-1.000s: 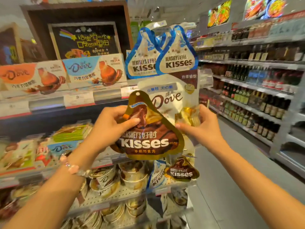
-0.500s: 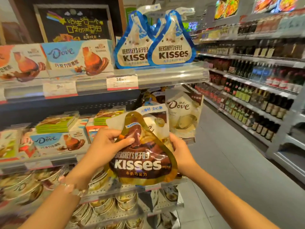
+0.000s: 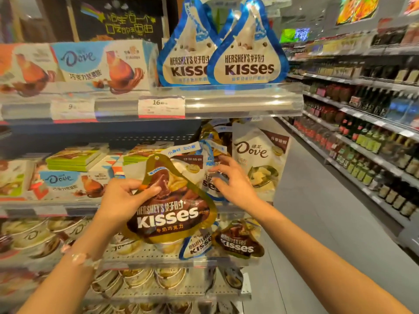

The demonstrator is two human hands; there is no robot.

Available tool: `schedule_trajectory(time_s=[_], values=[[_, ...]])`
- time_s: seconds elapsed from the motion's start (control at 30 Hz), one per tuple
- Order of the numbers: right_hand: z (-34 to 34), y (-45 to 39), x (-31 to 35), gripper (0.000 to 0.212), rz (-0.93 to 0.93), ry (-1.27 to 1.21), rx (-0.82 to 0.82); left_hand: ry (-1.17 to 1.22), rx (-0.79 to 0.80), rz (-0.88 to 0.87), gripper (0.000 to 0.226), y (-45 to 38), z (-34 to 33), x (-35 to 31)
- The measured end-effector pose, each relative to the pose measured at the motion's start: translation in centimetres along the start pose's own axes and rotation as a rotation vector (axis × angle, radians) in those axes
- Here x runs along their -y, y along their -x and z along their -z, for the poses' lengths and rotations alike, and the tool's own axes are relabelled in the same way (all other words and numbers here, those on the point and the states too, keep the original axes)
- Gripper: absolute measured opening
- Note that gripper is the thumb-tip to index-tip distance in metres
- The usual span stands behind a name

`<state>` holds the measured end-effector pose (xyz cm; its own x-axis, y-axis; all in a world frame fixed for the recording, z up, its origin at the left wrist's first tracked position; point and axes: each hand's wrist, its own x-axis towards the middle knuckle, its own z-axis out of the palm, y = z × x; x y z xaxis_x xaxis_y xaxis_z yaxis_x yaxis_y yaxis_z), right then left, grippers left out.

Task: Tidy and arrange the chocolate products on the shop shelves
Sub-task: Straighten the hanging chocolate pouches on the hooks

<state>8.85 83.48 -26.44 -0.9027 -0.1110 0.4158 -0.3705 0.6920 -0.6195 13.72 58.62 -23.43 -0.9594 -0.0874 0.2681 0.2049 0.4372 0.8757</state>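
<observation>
The gold-and-brown Kisses bag sits low at the centre of the view, in front of the middle shelf, tilted with its tip toward 11 o'clock. The left hand grips it from 9 o'clock, thumb curled over the front near the neck, and a white Dove pouch is held just behind it. Half a second ago the right hand was at the bag's 3 o'clock edge, largely hidden behind it; now it is off the bag, so the left hand alone carries both packs. The right hand reaches toward 1 o'clock with fingers spread and lightly bent, fingertips touching a blue-and-white Kisses bag hanging on the middle shelf; whether it pinches that bag cannot be told. Just beside it at 3 o'clock hangs a second white Dove pouch. Up at 12 o'clock two blue Kisses bags stand behind the clear rail of the top shelf, larger in view than before, with Dove boxes to 10 o'clock. Below at 5 o'clock a small brown Kisses bag and another blue one lean on the lower shelf. Bottles line the aisle shelves at 3 o'clock.
</observation>
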Motion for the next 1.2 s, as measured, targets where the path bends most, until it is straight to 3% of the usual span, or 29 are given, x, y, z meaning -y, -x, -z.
schedule_trajectory(time_s=[0.07,0.17,0.4,0.63,0.8,0.97,1.07,1.2], values=[[-1.1,-1.4,0.4,0.032,-0.034,0.063,0.096,-0.001,-0.036,0.025,0.013,0.0,0.1,0.0],[-2.2,-2.7,0.7,0.031,-0.051,0.062,0.1,0.016,-0.052,0.063,0.012,-0.1,0.5,0.0],[-1.4,-1.6,1.3,0.037,-0.188,-0.078,-0.234,-0.047,-0.082,0.073,0.012,-1.2,1.6,-0.4],[2.5,0.7,2.3,0.033,-0.081,0.061,-0.395,-0.147,-0.067,0.039,0.016,-2.3,1.8,-0.4],[2.7,1.9,3.4,0.02,0.023,0.06,-0.219,-0.188,-0.044,0.018,0.017,-2.2,2.2,-0.6],[2.9,3.2,3.3,0.024,0.117,0.067,-0.106,-0.284,-0.041,-0.049,0.02,-2.0,2.8,-0.7],[2.8,3.8,3.8,0.028,0.218,-0.117,0.061,-0.282,-0.038,-0.068,0.02,-1.8,3.0,-0.8],[1.6,4.2,5.3,0.036,0.183,-0.344,0.235,-0.246,-0.003,-0.099,0.018,-1.7,2.9,-0.9]])
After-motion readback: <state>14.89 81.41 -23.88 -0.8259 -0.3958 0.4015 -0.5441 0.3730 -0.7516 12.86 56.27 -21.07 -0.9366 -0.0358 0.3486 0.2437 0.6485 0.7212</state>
